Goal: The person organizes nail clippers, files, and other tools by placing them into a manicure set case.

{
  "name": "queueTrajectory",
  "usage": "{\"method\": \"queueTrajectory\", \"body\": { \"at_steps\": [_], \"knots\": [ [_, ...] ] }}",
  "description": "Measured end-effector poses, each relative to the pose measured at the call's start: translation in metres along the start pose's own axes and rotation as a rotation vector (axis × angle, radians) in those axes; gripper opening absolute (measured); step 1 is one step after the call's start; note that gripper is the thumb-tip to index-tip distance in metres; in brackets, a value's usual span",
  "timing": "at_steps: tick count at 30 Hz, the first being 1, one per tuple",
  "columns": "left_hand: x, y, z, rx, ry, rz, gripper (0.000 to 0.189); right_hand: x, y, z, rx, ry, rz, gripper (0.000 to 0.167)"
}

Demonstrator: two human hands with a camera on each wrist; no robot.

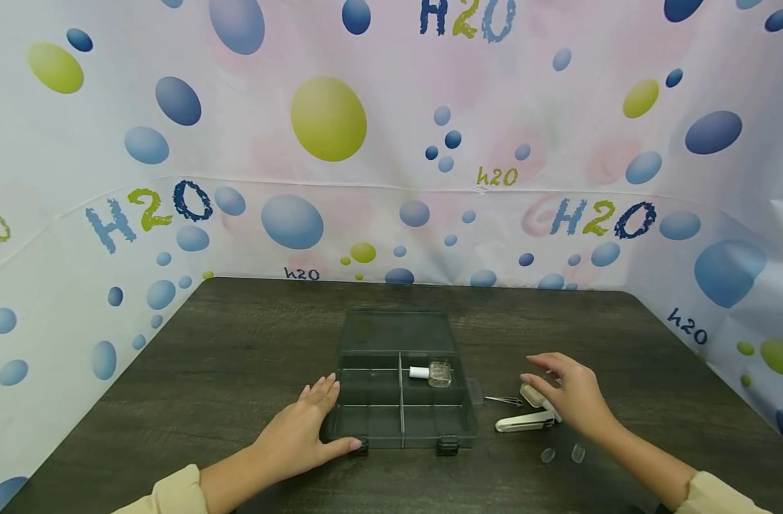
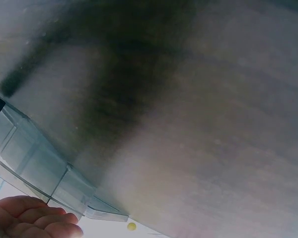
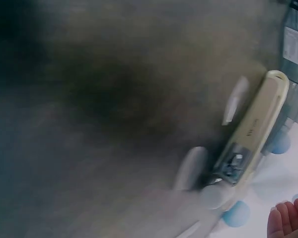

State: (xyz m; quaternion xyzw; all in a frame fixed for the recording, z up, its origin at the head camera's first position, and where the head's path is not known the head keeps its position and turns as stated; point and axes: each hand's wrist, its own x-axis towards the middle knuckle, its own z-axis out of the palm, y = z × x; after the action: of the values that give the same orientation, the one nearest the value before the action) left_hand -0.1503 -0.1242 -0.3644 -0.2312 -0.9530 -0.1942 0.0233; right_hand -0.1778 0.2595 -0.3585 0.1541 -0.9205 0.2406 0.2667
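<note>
A transparent grey compartment box [image 1: 402, 428] lies on the table with its lid [image 1: 396, 332] raised at the back. My left hand [image 1: 301, 428] rests against the box's left side, fingers extended and thumb at the front latch. Inside the back right compartment lies a clear nail polish bottle [image 1: 439, 374] with a white cap. To the right of the box, my right hand [image 1: 574, 392] hovers with thumb and fingers apart, and nothing visible between them. Below it are a cream nail tip cutter [image 1: 526, 422], a beige object [image 1: 531, 395] partly hidden and a thin metal tool [image 1: 503, 401].
Two small clear pieces like nail tips [image 1: 548, 455] lie on the table in front of the cutter. Dark wood-look table [image 1: 237, 343] surrounds the box. A white sheet [image 1: 391, 143] printed with bubbles hangs at the back and both sides.
</note>
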Motion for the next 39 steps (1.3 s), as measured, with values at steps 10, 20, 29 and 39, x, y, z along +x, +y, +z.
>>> {"method": "queueTrajectory", "body": {
  "at_steps": [10,20,29,39],
  "knots": [
    [0.001,0.000,0.001,-0.014,-0.011,-0.009,0.091,-0.023,0.019,-0.007,-0.063,0.022,0.041,0.028],
    [-0.002,0.001,-0.001,-0.013,0.006,-0.014,0.091,-0.040,0.035,-0.013,-0.114,-0.165,0.162,0.028],
    [-0.002,-0.001,0.001,0.011,0.008,0.004,0.091,-0.041,0.039,-0.010,-0.067,-0.210,0.218,0.027],
    [-0.001,0.000,0.001,0.000,-0.001,-0.018,0.091,-0.040,0.040,-0.006,-0.067,-0.242,0.249,0.015]
  ]
}}
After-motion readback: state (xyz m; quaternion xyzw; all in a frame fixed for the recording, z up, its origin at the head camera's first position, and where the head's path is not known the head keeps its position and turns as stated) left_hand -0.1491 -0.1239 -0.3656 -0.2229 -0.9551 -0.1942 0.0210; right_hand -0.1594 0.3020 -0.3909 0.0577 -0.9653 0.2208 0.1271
